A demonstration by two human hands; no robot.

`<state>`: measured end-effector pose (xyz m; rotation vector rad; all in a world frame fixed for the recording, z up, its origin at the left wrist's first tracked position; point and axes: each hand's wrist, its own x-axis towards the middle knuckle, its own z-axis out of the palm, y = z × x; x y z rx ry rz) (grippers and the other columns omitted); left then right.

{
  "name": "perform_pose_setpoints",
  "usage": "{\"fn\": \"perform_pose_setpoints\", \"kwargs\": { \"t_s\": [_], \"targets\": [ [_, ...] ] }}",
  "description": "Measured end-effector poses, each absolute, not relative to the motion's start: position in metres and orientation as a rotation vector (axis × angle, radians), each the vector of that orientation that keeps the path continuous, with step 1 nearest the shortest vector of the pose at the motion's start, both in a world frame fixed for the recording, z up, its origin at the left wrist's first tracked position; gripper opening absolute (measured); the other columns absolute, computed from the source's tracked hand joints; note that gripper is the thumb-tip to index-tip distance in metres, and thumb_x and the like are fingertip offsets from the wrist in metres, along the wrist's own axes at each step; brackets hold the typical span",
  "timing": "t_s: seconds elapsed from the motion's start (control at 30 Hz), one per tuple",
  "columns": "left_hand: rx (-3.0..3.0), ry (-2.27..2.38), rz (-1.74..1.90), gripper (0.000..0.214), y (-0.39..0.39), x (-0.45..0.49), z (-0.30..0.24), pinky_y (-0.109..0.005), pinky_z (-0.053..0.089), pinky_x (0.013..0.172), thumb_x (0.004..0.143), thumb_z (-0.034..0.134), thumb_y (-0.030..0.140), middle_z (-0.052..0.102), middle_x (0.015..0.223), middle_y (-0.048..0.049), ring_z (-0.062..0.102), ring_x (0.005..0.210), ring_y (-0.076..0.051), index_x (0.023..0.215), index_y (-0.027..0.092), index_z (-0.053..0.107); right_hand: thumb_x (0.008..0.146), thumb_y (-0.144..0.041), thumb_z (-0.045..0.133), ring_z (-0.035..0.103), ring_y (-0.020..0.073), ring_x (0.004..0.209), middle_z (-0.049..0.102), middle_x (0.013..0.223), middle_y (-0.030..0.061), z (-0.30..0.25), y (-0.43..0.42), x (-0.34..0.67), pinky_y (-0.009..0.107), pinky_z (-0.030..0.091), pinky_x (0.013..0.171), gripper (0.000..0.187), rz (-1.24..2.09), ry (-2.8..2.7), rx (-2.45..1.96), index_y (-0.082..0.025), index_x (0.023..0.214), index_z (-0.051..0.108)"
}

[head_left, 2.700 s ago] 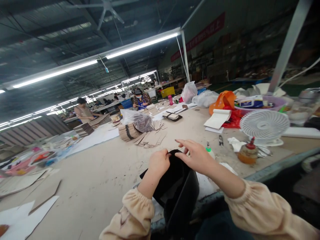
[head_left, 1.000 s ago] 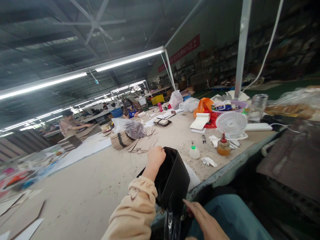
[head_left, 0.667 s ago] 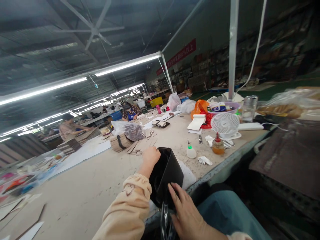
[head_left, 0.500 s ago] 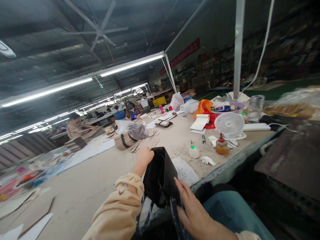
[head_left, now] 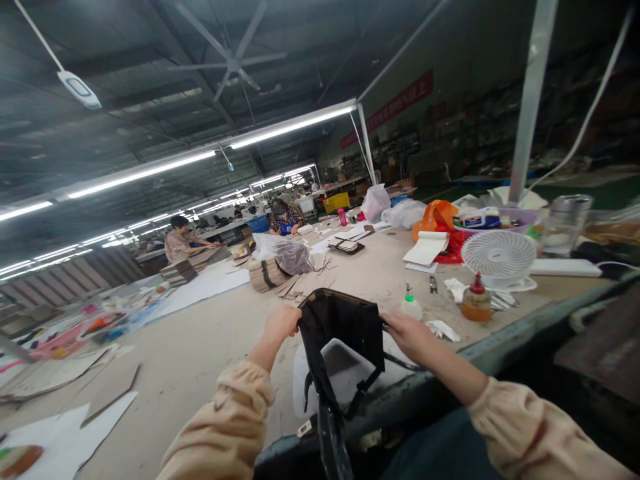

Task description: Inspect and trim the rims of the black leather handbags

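Black bag [head_left: 343, 323] held open: left hand [head_left: 281, 325], right hand [head_left: 407, 331] fingers pinching rim; banner [head_left: 397, 105] unreadable.

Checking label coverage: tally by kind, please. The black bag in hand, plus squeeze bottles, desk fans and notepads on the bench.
black bag: 1, gripped by left hand and right hand
squeeze bottles: 2, white bottle and amber bottle
desk fan: 1
notepad: 1
Total: 5

Glossy black leather-like bag [head_left: 345, 323], matt cardboard pieces [head_left: 300, 283]
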<state>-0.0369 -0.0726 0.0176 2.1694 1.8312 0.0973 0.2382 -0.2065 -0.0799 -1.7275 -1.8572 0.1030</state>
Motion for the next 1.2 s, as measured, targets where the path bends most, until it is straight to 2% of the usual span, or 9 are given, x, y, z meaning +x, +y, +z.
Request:
{"fn": "perform_pose_setpoints", "kwargs": {
  "t_s": [0.17, 0.27, 0.33, 0.5, 0.63, 0.73, 0.87, 1.07, 1.2],
  "targets": [
    [1.914, 1.759, 0.278, 0.025, -0.094, -0.063, 0.006, -0.021, 0.037, 0.039, 0.071, 0.042, 0.028, 0.057, 0.045, -0.0013, 0.051, 0.036, -0.011, 0.053, 0.015, 0.052, 0.077, -0.016, 0.043, 0.058, 0.0211, 0.098, 0.065, 0.105, 0.0071, -0.063, -0.165, 0.265, 0.034, 0.044, 0.086, 0.04, 0.162, -1.918, -1.671, -0.023, 0.112, 0.062],
    [1.866, 1.753, 0.293, 0.024, -0.104, -0.068, 0.007, -0.02, 0.035, 0.037, 0.07, 0.041, 0.028, 0.054, 0.041, 0.0003, 0.049, 0.034, -0.011, 0.052, 0.016, 0.051, 0.068, -0.007, 0.042, 0.055, 0.0182, 0.105, 0.06, 0.116, 0.0071, -0.064, -0.158, 0.251, 0.033, 0.04, 0.094, 0.056, 0.338, -1.903, -1.41, -0.018, 0.122, 0.054],
    [1.868, 1.761, 0.242, 0.024, -0.109, -0.068, 0.013, -0.021, 0.037, 0.039, 0.07, 0.04, 0.027, 0.055, 0.042, 0.0, 0.051, 0.036, -0.011, 0.051, 0.016, 0.051, 0.067, -0.008, 0.042, 0.056, 0.0175, 0.105, 0.058, 0.119, 0.0079, -0.067, -0.159, 0.242, 0.034, 0.041, 0.095, 0.062, 0.502, -1.874, -1.265, -0.016, 0.128, 0.047],
    [2.167, 1.933, -0.109, 0.025, -0.116, -0.063, 0.034, -0.025, 0.043, 0.051, 0.071, 0.04, 0.025, 0.064, 0.057, -0.0068, 0.06, 0.052, -0.017, 0.055, 0.016, 0.056, 0.074, -0.02, 0.053, 0.055, 0.0204, 0.106, 0.058, 0.119, 0.0089, -0.066, -0.159, 0.238, 0.04, 0.04, 0.095, 0.057, 0.595, -1.87, -1.098, -0.017, 0.13, 0.044],
    [2.613, 2.115, -0.142, 0.031, -0.118, -0.05, 0.047, -0.034, 0.044, 0.066, 0.078, 0.041, 0.036, 0.067, 0.077, -0.0112, 0.062, 0.075, -0.025, 0.069, 0.016, 0.063, 0.073, -0.035, 0.062, 0.057, 0.0217, 0.102, 0.063, 0.112, 0.0102, -0.064, -0.144, 0.237, 0.038, 0.042, 0.092, 0.051, 0.506, -1.851, -1.137, -0.015, 0.12, 0.055],
    [2.861, 1.792, 0.107, 0.031, -0.112, -0.032, 0.051, -0.031, 0.044, 0.072, 0.081, 0.044, 0.044, 0.065, 0.086, -0.0067, 0.059, 0.082, -0.021, 0.086, 0.02, 0.063, 0.072, -0.037, 0.064, 0.059, 0.0215, 0.098, 0.066, 0.106, 0.0091, -0.063, -0.13, 0.237, 0.035, 0.045, 0.088, 0.042, 0.508, -1.835, -1.137, -0.017, 0.109, 0.063],
    [3.024, 1.177, 0.304, 0.029, -0.095, -0.002, 0.042, -0.028, 0.042, 0.081, 0.081, 0.051, 0.04, 0.06, 0.097, -0.0052, 0.055, 0.092, -0.017, 0.101, 0.021, 0.059, 0.072, -0.038, 0.064, 0.06, 0.0221, 0.097, 0.066, 0.105, 0.0078, -0.064, -0.117, 0.24, 0.036, 0.045, 0.088, 0.039, 0.571, -1.784, -1.142, -0.018, 0.105, 0.065],
    [3.124, 0.854, 0.24, 0.03, -0.068, 0.03, 0.018, -0.028, 0.041, 0.08, 0.077, 0.057, 0.042, 0.06, 0.091, -0.0044, 0.054, 0.088, -0.017, 0.096, 0.02, 0.061, 0.073, -0.042, 0.062, 0.059, 0.0233, 0.096, 0.066, 0.104, 0.0062, -0.063, -0.103, 0.244, 0.035, 0.046, 0.086, 0.037, 0.701, -1.812, -1.127, -0.022, 0.105, 0.066],
    [3.172, 0.829, 0.212, 0.03, -0.058, 0.036, 0.012, -0.027, 0.041, 0.073, 0.078, 0.055, 0.047, 0.06, 0.078, -0.0032, 0.053, 0.076, -0.015, 0.08, 0.018, 0.063, 0.075, -0.042, 0.061, 0.059, 0.0226, 0.095, 0.066, 0.103, 0.0052, -0.059, -0.099, 0.243, 0.033, 0.046, 0.084, 0.038, 0.775, -1.841, -1.03, -0.023, 0.107, 0.065]
  ]
}}
